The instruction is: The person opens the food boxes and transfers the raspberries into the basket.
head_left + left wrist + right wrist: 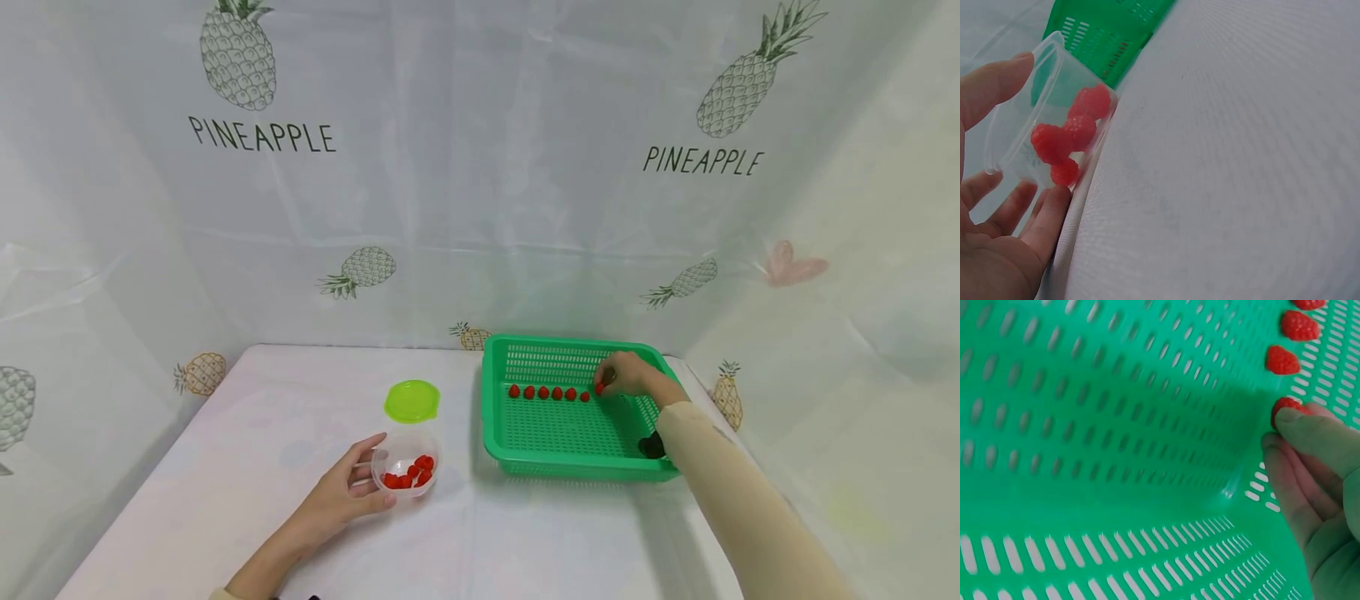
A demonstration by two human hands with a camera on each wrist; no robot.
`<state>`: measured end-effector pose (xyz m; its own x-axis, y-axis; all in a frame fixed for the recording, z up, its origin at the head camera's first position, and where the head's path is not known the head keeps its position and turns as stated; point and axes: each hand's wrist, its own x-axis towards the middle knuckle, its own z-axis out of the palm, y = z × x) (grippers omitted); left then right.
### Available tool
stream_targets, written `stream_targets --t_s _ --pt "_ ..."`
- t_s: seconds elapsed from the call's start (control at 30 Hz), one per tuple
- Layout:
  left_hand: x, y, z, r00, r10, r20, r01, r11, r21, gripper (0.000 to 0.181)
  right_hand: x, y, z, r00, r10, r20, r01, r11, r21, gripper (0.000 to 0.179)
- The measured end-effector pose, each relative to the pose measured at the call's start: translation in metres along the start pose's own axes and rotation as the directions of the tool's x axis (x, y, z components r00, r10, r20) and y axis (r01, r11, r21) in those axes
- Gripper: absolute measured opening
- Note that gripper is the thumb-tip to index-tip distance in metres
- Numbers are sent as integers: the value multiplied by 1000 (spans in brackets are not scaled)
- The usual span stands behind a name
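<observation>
My left hand [337,497] holds a clear plastic tub [403,447] on the white cloth, its thumb at the near side and its fingers round the left and far sides. Several red raspberries [1052,144] lie in the bottom of the tub. Inside the green basket [585,460], my right hand [630,375] pinches one raspberry [1285,407] between thumb and fingers, low by the far wall near the right corner. That berry sits at the right end of a row of raspberries [543,392] along this wall.
A lime-green lid [412,402] lies flat beyond the tub, left of the basket. The white cloth [247,450] covers the table, and a pineapple-print curtain [487,192] hangs behind and at both sides. The basket has raised, slotted walls.
</observation>
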<state>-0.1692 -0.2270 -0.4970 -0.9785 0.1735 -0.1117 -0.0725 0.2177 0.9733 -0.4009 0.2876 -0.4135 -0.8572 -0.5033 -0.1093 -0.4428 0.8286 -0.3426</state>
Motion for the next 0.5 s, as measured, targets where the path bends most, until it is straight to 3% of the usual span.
stream_targets --t_s 0.5 --pt "3 -3 2 1000 7 -8 -7 1000 -4 96 11 -3 3 994 13 110 -3 996 -90 18"
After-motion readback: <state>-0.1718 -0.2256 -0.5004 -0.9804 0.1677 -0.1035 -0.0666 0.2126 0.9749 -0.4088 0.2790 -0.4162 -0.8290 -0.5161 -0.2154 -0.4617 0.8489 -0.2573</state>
